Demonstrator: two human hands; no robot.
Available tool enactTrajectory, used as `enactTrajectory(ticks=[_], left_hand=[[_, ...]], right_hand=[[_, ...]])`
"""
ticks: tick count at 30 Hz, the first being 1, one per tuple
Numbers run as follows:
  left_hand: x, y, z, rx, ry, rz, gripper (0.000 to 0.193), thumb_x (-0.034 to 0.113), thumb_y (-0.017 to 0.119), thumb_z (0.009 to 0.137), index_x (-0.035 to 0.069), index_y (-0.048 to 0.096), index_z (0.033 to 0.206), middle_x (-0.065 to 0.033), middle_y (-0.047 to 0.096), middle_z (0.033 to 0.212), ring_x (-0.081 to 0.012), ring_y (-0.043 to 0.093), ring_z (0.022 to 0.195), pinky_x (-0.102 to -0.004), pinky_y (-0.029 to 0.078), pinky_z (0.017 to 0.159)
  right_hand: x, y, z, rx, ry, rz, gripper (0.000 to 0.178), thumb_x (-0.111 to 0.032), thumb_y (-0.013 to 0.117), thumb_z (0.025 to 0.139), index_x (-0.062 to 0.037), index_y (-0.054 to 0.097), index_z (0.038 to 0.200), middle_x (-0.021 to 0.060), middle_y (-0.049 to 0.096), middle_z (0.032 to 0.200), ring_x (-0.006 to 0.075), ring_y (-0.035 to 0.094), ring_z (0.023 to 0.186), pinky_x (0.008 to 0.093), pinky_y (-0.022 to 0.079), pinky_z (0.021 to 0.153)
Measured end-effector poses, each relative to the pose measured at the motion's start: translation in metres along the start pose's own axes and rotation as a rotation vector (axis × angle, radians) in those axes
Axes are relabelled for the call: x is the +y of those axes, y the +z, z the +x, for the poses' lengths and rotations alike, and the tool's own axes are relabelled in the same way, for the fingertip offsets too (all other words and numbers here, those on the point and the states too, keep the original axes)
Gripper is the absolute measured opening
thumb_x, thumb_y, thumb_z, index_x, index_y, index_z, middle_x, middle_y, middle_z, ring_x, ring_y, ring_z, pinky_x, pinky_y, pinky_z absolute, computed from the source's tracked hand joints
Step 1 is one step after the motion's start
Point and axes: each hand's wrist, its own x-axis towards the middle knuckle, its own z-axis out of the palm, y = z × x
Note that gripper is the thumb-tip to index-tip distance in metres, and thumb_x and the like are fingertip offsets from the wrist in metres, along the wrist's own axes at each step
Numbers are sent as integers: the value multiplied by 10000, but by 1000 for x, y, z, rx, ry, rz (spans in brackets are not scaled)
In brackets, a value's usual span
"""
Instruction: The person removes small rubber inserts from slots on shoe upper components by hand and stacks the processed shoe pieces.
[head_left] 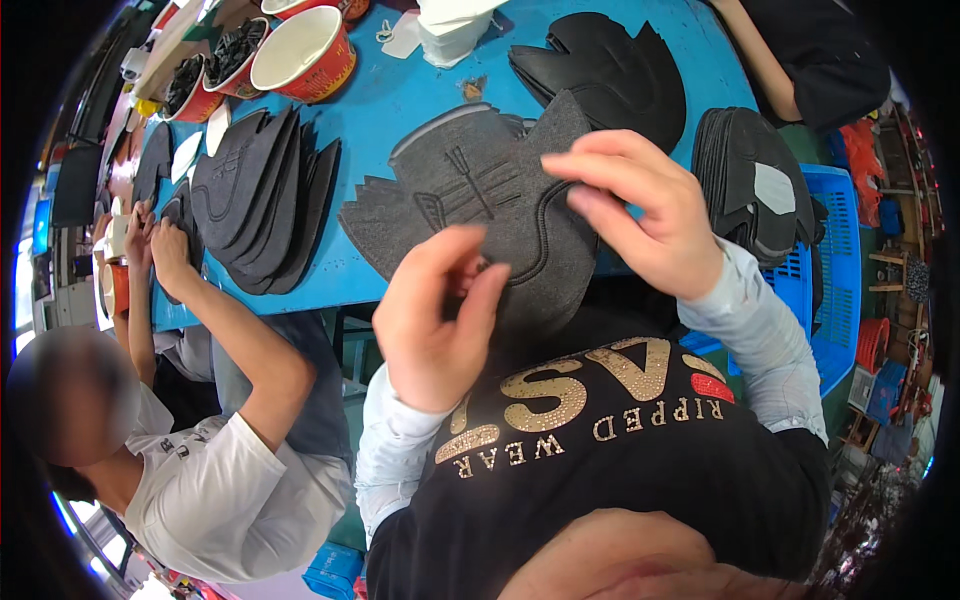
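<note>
In front of me is a dark grey felt-like cut piece (500, 215) with black stitched lines and a notched outline, lying over similar pieces at the table's near edge. A dark curved line, cord or raised seam, runs across it between my hands. My left hand (430, 315) is over the piece's near left part, its fingers curled towards the thumb; a small dark thing shows at the fingertips, too blurred to name. My right hand (645, 205) hovers at the piece's right edge, thumb and forefinger stretched out and apart on either side of the line's end.
On the blue table (365, 150) stand a fanned grey stack (260, 195) to the left, a black stack (610, 75) behind, and another stack (750, 180) to the right. Red-and-white tubs (305, 60) sit far left. A blue crate (835, 270) is at right. Co-workers sit left and far right.
</note>
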Motion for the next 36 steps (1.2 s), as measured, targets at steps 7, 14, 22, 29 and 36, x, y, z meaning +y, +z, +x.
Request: enactTrajectory(ticks=[7, 14, 22, 29, 36], left_hand=[[-10, 12, -12, -9, 129, -638, 256, -90, 763, 804, 19, 619, 985, -114, 678, 958, -193, 645, 871, -304, 521, 767], [-8, 10, -10, 20, 404, -372, 298, -72, 809, 757, 26, 622, 967, -118, 676, 914, -240, 663, 767, -336, 531, 700], [-6, -9, -19, -162, 46, -731, 495, -170, 698, 792, -7, 465, 1196, -131, 629, 947, -156, 611, 821, -282, 501, 743], [-12, -17, 3, -14, 344, 526, 236, -94, 737, 748, -3, 679, 958, -127, 657, 859, -283, 628, 743, -350, 501, 659], [-22, -17, 4, -7, 376, 472, 255, -37, 751, 738, 27, 663, 969, -89, 618, 853, -263, 591, 724, -360, 480, 646]], right_hand=[[-36, 18, -18, -46, 240, 667, 131, -16, 717, 871, -32, 662, 988, 52, 698, 908, 133, 687, 846, 269, 535, 760], [-38, 26, -25, 17, 106, 478, 138, -22, 719, 868, -36, 630, 973, 31, 675, 874, 103, 661, 819, 266, 531, 750], [-31, 12, -13, -301, 503, 1254, 160, -18, 640, 929, -66, 508, 1006, 0, 575, 1013, 74, 545, 957, 251, 461, 856], [6, 39, 33, -84, -253, -67, 167, -9, 608, 801, -46, 518, 937, 108, 593, 829, 328, 621, 797, 414, 510, 694], [5, 48, 36, -127, -242, -102, 230, 63, 680, 741, -37, 539, 893, 104, 596, 811, 314, 628, 752, 376, 516, 646]])
